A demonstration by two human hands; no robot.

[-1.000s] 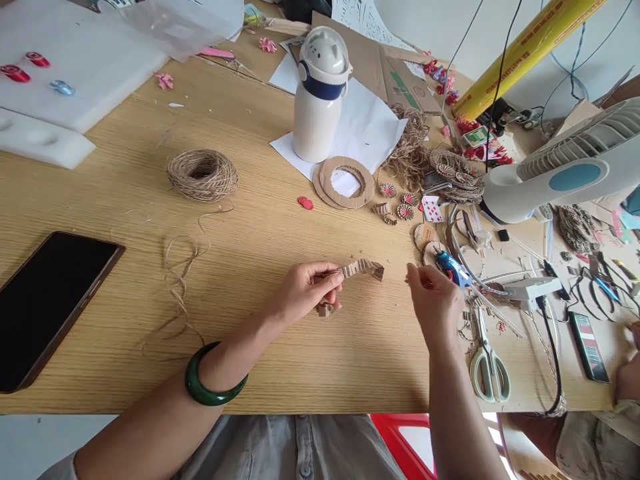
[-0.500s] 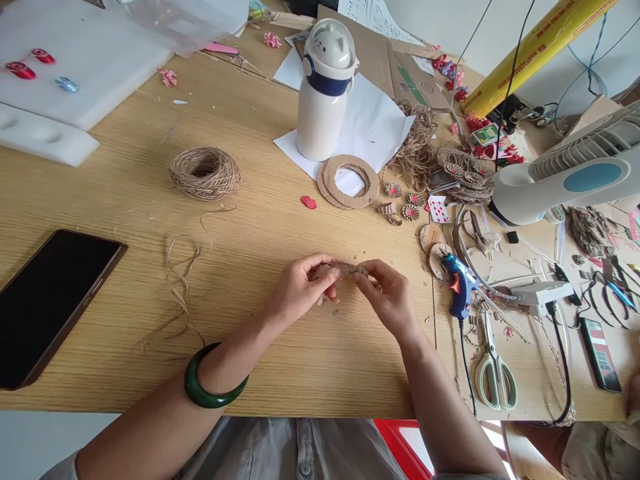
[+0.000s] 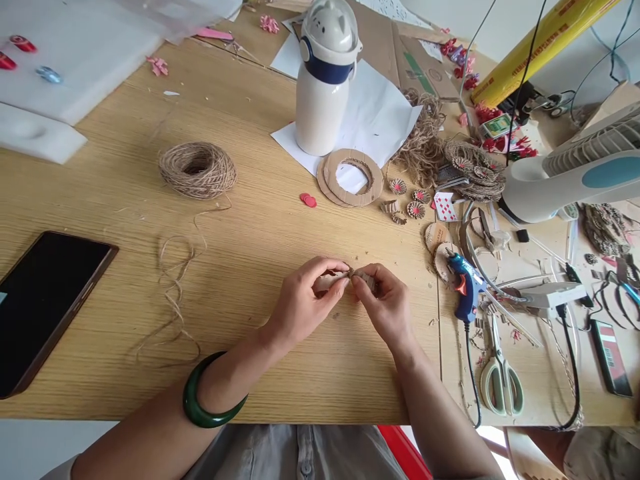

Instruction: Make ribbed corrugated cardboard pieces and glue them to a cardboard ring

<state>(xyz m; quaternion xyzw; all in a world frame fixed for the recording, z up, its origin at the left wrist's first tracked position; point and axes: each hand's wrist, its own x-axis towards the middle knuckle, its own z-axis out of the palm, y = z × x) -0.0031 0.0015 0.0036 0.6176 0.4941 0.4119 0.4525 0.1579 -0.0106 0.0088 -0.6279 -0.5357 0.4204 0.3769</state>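
Observation:
My left hand [image 3: 307, 300] and my right hand [image 3: 383, 307] meet over the wooden table [image 3: 250, 373], their fingertips pinching a small piece of corrugated cardboard strip [image 3: 359, 277]. Most of the strip is hidden by my fingers, and its exact shape cannot be seen. A blue hot glue gun [image 3: 466, 288] lies to the right of my right hand, apart from it. Several small cardboard rosettes [image 3: 416, 210] sit above my hands, beside double cardboard rings [image 3: 350, 177].
A jute twine ball [image 3: 197, 171] and loose twine [image 3: 173, 287] lie left, near a black phone [image 3: 45, 310]. A white bottle [image 3: 326, 80] stands on paper behind. Scissors [image 3: 501, 383], cables and scraps crowd the right, below a white fan [image 3: 575, 175]. A person's knee [image 3: 600, 453] shows bottom right.
My right hand has moved left from beside the glue gun and joined my left hand on the cardboard strip. The strip now looks more tightly gathered, and the view has shifted slightly.

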